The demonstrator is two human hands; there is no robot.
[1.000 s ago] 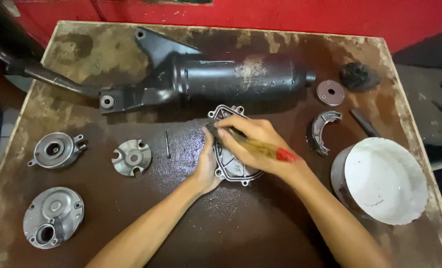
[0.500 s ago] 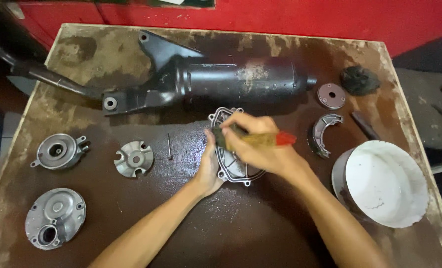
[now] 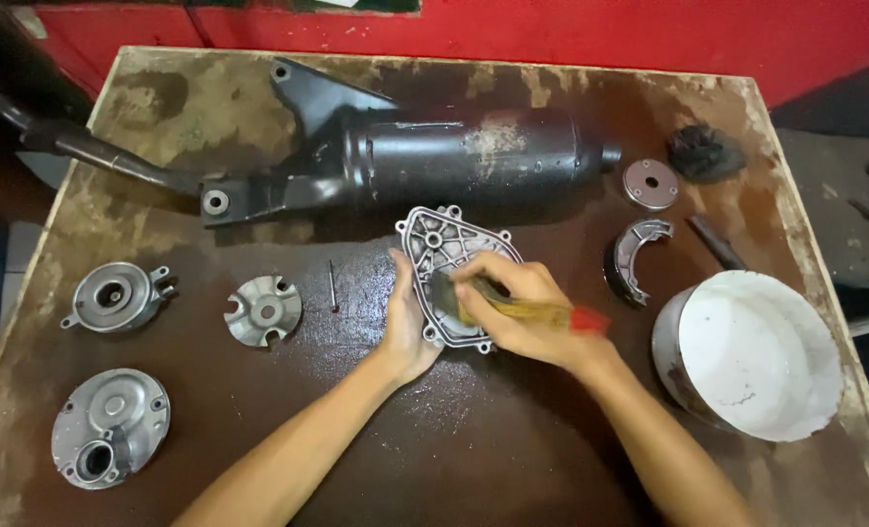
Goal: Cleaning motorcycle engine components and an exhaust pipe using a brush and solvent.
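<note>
A grey metal engine cover (image 3: 441, 244) with bolt holes lies flat in the middle of the stained wooden table (image 3: 513, 459). My left hand (image 3: 405, 327) holds its left edge, thumb along the rim. My right hand (image 3: 513, 307) grips a small brush (image 3: 527, 312) with a yellow and red handle. The bristles press on the cover's inner face.
A long black exhaust muffler (image 3: 425, 161) lies across the back. At the left are a finned disc (image 3: 264, 310), a pin (image 3: 332, 285) and two round housings (image 3: 114, 295) (image 3: 110, 425). A white bucket (image 3: 757, 356), a brake shoe (image 3: 635, 256), a washer (image 3: 649, 182) and a black lump (image 3: 703, 151) sit at the right.
My right hand has swept the brush over the cover, ending lower on it with the handle pointing right. My left hand keeps its hold on the cover.
</note>
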